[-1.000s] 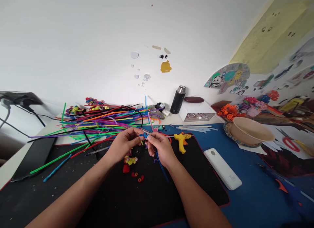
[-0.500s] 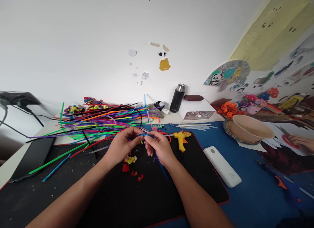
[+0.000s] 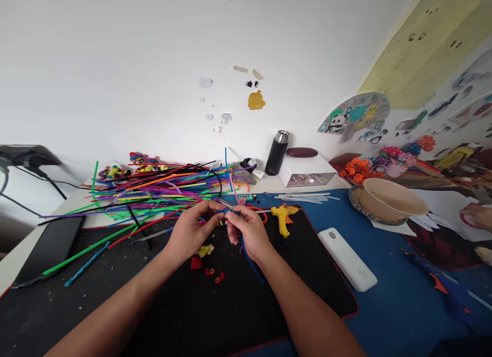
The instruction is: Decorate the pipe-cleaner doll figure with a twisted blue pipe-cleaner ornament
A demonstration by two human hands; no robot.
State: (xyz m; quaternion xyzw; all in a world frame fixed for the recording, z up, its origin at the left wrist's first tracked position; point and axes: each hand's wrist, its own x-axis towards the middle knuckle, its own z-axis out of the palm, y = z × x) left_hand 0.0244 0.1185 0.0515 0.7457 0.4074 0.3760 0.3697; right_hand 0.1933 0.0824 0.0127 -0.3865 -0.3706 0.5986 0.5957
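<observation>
Over the black mat [image 3: 177,316], my left hand [image 3: 194,229] and my right hand [image 3: 248,229] meet, fingertips pinched on a blue pipe cleaner [image 3: 251,267]. A bent bit of it shows between the fingers, and a long end hangs down below my right hand. My fingers hide most of the worked part. Beneath my hands lie a small yellow fuzzy piece [image 3: 204,251], a red piece [image 3: 196,263] and two small red curls with yellow centres [image 3: 214,275]. A yellow hot glue gun [image 3: 283,218] rests right of my right hand.
Behind my left hand spreads a heap of coloured pipe cleaners [image 3: 165,190]. A black thermos [image 3: 277,153] and white box [image 3: 307,170] stand by the wall. To the right are a white power bank [image 3: 348,259], a bowl [image 3: 395,198] and another person's hand [image 3: 478,215] with red-handled scissors.
My hands stay together on the blue pipe cleaner with slight finger movement; its hanging end has bent a little. At the right, the other person's hand and scissors have shifted right.
</observation>
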